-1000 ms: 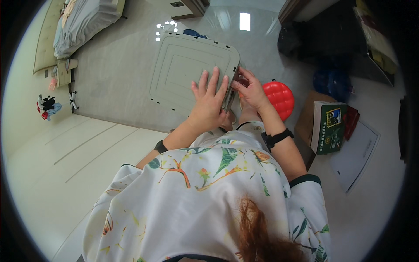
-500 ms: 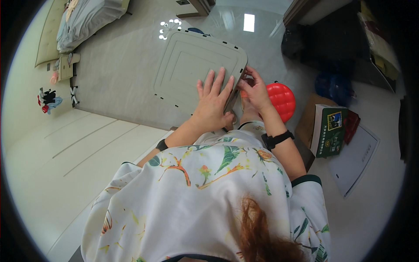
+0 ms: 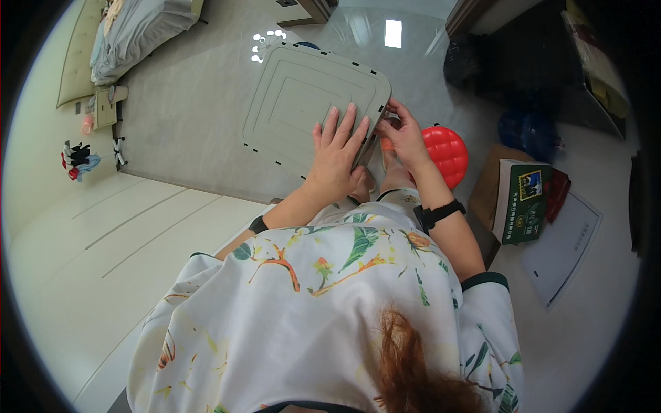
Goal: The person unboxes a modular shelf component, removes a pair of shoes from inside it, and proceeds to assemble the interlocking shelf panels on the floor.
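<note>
A grey-green plastic panel (image 3: 289,103) with rounded corners, stepped rectangular ridges and small dark notches along its rim is held tilted in front of my lap. My left hand (image 3: 333,157) lies on its face, fingers spread and stretched out, the thumb down by the near edge. At the panel's right edge, my right hand (image 3: 403,138) is closed, thumb and fingers pinching the rim. Part of its fingertips is hidden behind that edge. Below the panel, my bare legs and feet show in part.
A round red tufted stool (image 3: 445,155) stands right of my right hand. Farther right are an open green-and-white carton (image 3: 527,203), a flat white box (image 3: 564,248) and a blue bundle (image 3: 527,136). A bed (image 3: 141,38) and nightstand (image 3: 105,110) are at far left. The floor (image 3: 186,117) is grey and shiny.
The panel's far edge has risen slightly in view. My right hand has shifted a little up along the right edge, and my left hand stays nearly in place on the face.
</note>
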Tool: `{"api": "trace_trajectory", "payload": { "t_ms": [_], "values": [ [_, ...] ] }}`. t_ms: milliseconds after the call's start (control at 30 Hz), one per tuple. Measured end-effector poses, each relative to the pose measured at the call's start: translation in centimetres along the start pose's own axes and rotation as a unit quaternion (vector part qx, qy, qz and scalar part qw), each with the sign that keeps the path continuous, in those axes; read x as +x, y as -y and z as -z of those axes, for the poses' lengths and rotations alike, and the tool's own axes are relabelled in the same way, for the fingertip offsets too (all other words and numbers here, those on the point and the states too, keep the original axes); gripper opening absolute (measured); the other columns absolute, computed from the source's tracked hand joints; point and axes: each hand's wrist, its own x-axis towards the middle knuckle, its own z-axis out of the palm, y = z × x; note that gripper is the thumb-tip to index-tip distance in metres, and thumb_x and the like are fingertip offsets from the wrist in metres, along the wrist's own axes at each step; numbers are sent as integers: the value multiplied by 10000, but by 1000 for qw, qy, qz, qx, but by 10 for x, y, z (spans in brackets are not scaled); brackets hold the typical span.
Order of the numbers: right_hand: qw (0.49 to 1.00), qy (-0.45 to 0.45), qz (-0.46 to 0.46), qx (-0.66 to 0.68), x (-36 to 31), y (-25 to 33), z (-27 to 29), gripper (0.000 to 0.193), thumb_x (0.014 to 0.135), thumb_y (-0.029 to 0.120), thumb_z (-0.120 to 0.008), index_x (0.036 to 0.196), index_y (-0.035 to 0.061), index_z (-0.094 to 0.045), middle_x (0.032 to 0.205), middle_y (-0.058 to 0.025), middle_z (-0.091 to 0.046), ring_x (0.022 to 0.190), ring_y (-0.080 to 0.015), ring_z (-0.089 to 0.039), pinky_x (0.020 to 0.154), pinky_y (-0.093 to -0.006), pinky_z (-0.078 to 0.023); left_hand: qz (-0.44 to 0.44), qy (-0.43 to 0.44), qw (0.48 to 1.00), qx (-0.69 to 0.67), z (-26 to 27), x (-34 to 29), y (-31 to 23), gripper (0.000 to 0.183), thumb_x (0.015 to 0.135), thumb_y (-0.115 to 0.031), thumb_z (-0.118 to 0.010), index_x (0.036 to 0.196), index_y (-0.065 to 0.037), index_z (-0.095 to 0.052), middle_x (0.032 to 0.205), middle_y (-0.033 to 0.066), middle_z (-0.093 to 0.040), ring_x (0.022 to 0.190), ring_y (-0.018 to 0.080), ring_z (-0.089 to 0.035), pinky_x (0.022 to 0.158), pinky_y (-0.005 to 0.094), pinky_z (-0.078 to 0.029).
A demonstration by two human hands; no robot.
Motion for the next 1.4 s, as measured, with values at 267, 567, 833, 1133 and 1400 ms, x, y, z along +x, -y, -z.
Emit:
{"api": "trace_trajectory", "payload": {
  "t_ms": [267,567,833,1133,1400],
  "values": [
    [999,-9,9,37,-2,-1,2,445,814,32,-598,1217,20,-411,1033,-75,-526,909,-136,-546,802,-284,-497,-13,5,1000,17,-1,-4,-3,798,618,-135,-653,1339,-118,-310,1420,161,-182,1281,417,-163,947,613,-169],
    [999,-6,-9,48,-4,6,5,453,799,53,-629,1204,31,-427,1004,-49,-540,885,-110,-545,798,-262,-490,12,14,1000,0,-2,-3,-5,774,655,-67,-601,1357,-109,-278,1428,186,-143,1287,428,-135,976,582,-122],
    [998,2,-24,61,-3,10,2,446,803,39,-618,1207,27,-429,1029,-51,-531,913,-108,-536,802,-252,-486,10,20,1000,19,0,-3,-7,767,660,-80,-611,1354,-104,-286,1428,190,-142,1288,435,-128,965,595,-123],
    [997,3,-26,78,-4,8,3,444,805,29,-610,1212,34,-433,1052,-47,-529,952,-115,-527,826,-253,-465,8,25,999,26,0,-3,-7,744,664,-84,-603,1346,-113,-307,1425,192,-151,1287,434,-139,954,593,-145],
    [995,15,-51,81,-4,12,4,444,820,16,-577,1230,31,-407,1109,-70,-501,1000,-140,-513,847,-261,-454,19,12,999,49,-2,-4,-8,758,640,-107,-628,1335,-124,-327,1423,171,-178,1285,413,-166,949,591,-171]
  ]
}}
